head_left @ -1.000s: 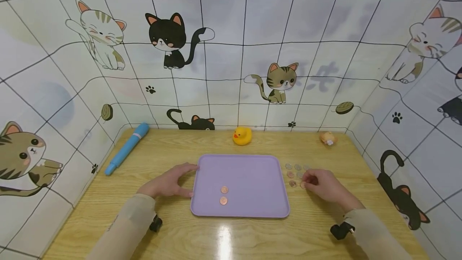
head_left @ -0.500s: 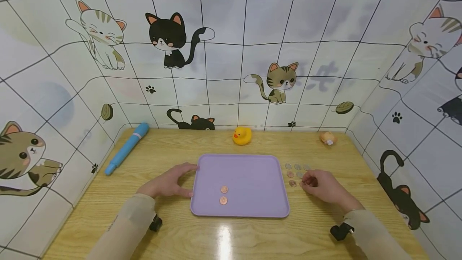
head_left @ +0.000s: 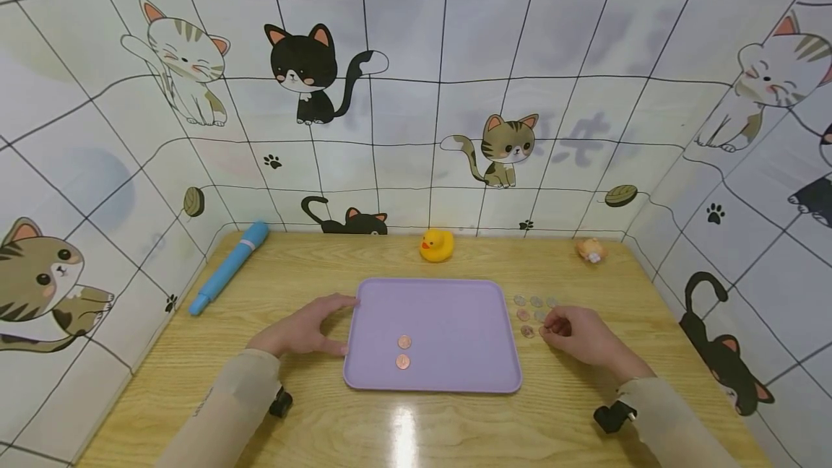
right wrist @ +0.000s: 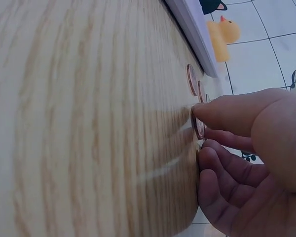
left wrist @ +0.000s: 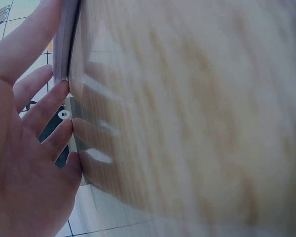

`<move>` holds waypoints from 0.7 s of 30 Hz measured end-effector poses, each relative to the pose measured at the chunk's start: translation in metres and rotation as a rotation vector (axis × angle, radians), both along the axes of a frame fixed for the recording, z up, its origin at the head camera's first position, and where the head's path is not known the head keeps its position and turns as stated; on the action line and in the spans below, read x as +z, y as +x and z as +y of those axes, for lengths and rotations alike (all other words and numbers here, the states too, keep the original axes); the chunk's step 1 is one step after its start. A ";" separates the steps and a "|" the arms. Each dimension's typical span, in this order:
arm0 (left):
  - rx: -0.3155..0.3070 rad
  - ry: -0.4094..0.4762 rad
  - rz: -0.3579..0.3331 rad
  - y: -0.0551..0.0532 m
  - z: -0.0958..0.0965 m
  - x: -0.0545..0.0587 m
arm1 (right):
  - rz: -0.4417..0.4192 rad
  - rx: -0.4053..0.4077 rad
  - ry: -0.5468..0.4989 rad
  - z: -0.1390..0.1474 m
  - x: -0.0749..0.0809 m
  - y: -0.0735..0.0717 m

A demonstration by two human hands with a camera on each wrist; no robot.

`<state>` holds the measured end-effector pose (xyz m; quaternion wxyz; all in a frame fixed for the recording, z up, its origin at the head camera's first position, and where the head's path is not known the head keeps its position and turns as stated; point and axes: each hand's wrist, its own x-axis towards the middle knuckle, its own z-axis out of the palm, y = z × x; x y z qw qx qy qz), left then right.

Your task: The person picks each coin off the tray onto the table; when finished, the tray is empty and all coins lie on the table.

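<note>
A lilac tray (head_left: 448, 334) lies on the wooden table, with two copper coins on it, a nearer coin (head_left: 403, 362) and a farther coin (head_left: 404, 341). My left hand (head_left: 302, 327) is spread along the tray's left edge, thumb and fingertips touching the rim. Right of the tray my right hand (head_left: 581, 334) has thumb and fingers at a copper coin (right wrist: 199, 126), pinching it close to the tabletop; the fingers partly cover it. Several more coins lie beside that hand, among them a copper coin (head_left: 527, 331) and a silvery coin (head_left: 536, 301).
Behind the tray sits a yellow rubber duck (head_left: 437, 245). A small orange-and-white toy (head_left: 591, 250) stands at the back right. Along the left side lies a blue stick-shaped object (head_left: 229, 268). Walls with cat pictures (head_left: 403, 107) enclose the table's back and sides.
The fingertips of my right hand have shifted very slightly at the coin. My left hand, the tray and the coins on it stay where they were.
</note>
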<state>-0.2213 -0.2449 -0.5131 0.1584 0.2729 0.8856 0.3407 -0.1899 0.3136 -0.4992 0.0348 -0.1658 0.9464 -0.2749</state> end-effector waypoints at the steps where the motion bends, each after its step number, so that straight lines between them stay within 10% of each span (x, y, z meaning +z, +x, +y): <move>1: -0.002 0.000 0.001 0.000 0.000 0.000 | 0.000 -0.006 -0.002 -0.001 0.001 0.000; 8: 0.001 0.000 0.002 0.000 0.000 0.002 | 0.046 -0.002 -0.030 -0.014 0.008 -0.005; 21: 0.005 0.013 -0.008 0.001 0.000 0.001 | 0.001 0.299 -0.094 -0.083 0.019 -0.023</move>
